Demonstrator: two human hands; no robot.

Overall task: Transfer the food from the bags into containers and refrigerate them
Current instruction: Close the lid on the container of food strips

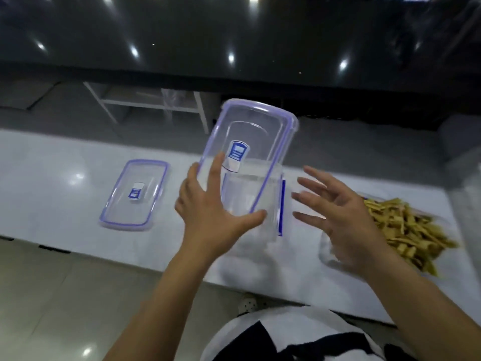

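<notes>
Clear lid (250,152) tilted up, gripped by left hand (213,217) over clear container (260,201) on white worktop (52,183). Right hand (341,217) spread, empty, beside food strips (406,227). Second lid (135,195) lies flat left.

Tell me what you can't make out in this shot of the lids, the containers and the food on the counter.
All head view:
- Container under the raised lid: blurred by motion, partly behind the left hand; whether it holds anything is unclear.
- Yellow food strips: near end hidden by the right hand; what holds them is unclear.
- Labels on the raised lid and the flat lid: too small to read.
- Object at right edge: cut off, blurred.
</notes>
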